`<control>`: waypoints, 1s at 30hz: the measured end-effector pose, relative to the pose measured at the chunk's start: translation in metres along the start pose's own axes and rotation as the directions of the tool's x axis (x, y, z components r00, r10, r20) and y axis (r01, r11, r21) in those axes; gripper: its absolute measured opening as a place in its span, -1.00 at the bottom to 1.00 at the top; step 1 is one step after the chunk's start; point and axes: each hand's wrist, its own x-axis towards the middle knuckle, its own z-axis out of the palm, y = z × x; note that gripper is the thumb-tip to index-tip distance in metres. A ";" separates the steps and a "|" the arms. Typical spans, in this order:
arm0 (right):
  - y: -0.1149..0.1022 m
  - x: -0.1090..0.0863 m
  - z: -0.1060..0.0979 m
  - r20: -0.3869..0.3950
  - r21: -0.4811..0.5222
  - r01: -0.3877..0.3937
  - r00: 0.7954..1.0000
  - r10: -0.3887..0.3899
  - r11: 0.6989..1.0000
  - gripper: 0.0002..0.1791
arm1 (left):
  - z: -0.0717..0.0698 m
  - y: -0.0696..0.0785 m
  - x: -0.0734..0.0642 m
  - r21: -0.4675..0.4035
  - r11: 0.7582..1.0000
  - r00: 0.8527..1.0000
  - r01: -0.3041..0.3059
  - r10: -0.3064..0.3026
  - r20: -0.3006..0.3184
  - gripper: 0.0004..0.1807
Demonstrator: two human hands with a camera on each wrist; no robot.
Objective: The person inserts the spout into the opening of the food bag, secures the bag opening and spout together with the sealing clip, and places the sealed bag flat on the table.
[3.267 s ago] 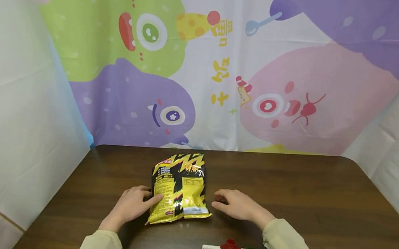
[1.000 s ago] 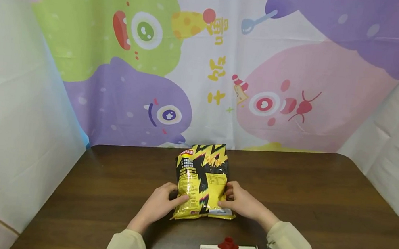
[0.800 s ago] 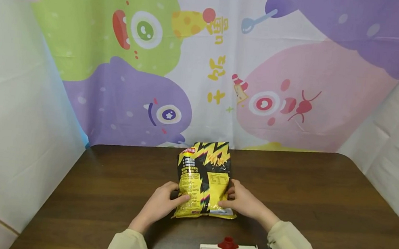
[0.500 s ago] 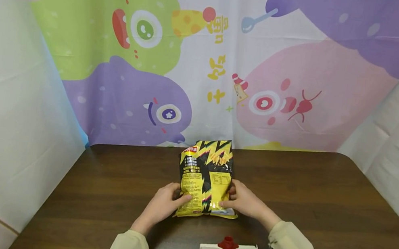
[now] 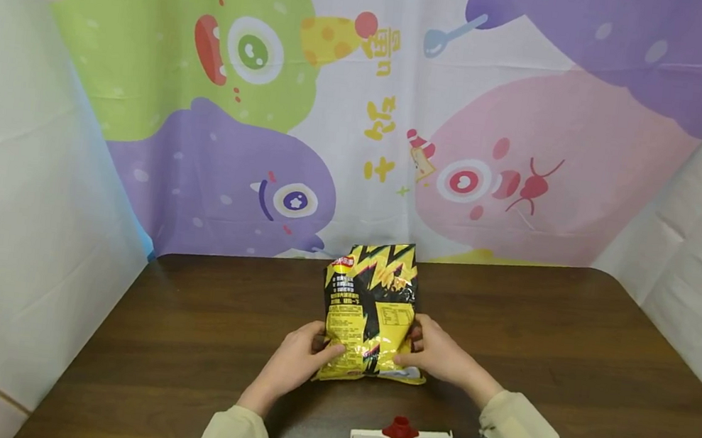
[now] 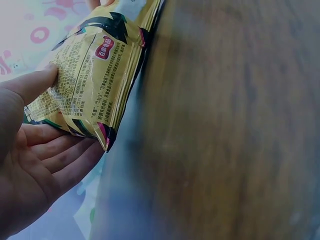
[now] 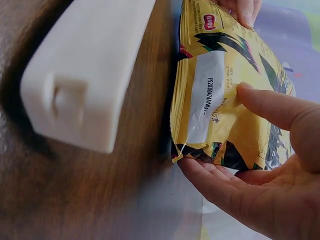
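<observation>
A yellow and black bag of chips [image 5: 373,314] is held between my two hands over the middle of the table, its printed back toward me and its top end tilted up. My left hand [image 5: 294,359] grips the lower left side, thumb on the front and fingers behind, as the left wrist view also shows on the bag [image 6: 90,70]. On the lower right side my right hand [image 5: 439,353] grips the same way. In the right wrist view its thumb presses beside the white date strip [image 7: 206,95]. Whether the bag's bottom edge touches the table cannot be told.
A white bar with a red round spout-like piece [image 5: 400,433] lies on the brown table [image 5: 183,344] in front of the bag, near my right sleeve. In the right wrist view the white bar's end [image 7: 75,85] looms close. A cartoon-printed curtain [image 5: 384,212] hangs behind the table.
My right hand has come to the bag and taken hold of it; earlier it lay apart from it. Both hands have since moved the bag rightward and tipped its top up. The white bar stays put.
</observation>
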 end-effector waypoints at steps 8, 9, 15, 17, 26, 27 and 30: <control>0.002 -0.004 -0.004 -0.024 0.009 -0.047 0.999 0.047 0.999 -0.06 | 0.004 0.002 0.001 -0.020 1.000 0.999 -0.019 0.020 0.039 -0.40; 0.003 -0.004 -0.004 -0.025 0.013 -0.054 0.998 0.054 0.998 -0.05 | 0.004 0.002 0.001 -0.018 1.000 0.999 -0.020 0.020 0.039 -0.40; 0.007 -0.007 -0.006 -0.030 0.026 -0.053 0.998 0.054 0.998 -0.05 | 0.008 0.005 0.003 -0.019 0.999 0.999 -0.031 0.032 0.022 -0.43; 0.009 -0.008 -0.007 -0.035 0.035 -0.046 0.998 0.048 0.998 -0.06 | 0.008 0.006 0.004 -0.015 0.999 0.999 -0.038 0.038 0.019 -0.44; 0.018 -0.015 -0.009 -0.046 0.078 -0.057 0.997 0.061 0.995 -0.07 | 0.014 0.010 0.006 -0.017 0.999 0.998 -0.048 0.049 0.030 -0.46; 0.019 -0.015 -0.009 -0.048 0.082 -0.064 0.997 0.068 0.995 -0.06 | 0.015 0.010 0.007 -0.017 0.999 0.998 -0.051 0.051 0.032 -0.46; 0.022 -0.017 -0.012 -0.049 0.083 -0.082 0.995 0.086 0.993 -0.05 | 0.019 0.013 0.008 -0.016 0.998 0.997 -0.058 0.059 0.040 -0.46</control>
